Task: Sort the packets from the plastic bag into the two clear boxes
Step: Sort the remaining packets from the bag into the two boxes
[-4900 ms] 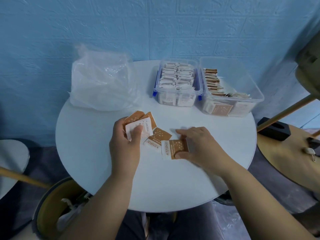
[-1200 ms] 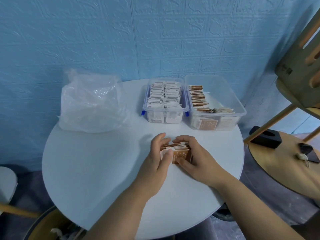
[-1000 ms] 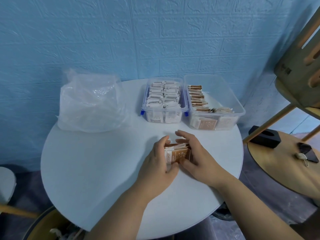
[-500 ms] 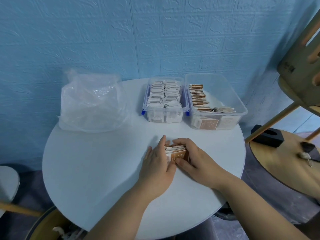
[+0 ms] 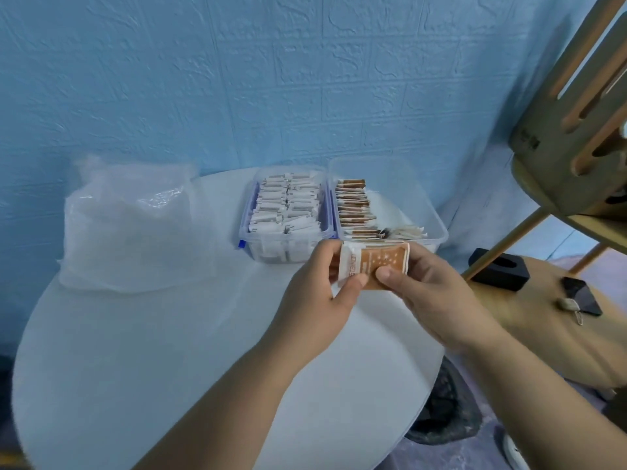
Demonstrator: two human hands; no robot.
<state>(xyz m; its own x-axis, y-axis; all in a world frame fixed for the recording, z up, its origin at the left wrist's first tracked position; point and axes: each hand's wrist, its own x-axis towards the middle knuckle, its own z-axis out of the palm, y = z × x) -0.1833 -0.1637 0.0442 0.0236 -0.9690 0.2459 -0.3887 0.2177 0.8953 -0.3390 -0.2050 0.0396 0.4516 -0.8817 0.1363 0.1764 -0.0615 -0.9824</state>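
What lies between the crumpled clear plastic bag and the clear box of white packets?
Only a bare strip of the round white table, seen in the head view.

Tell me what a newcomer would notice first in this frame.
A stack of orange-and-white paper packets is held above the round white table, gripped by the left hand and right hand. Behind it stand two clear plastic boxes: the left box packed with white packets, the right box partly filled with orange ones.
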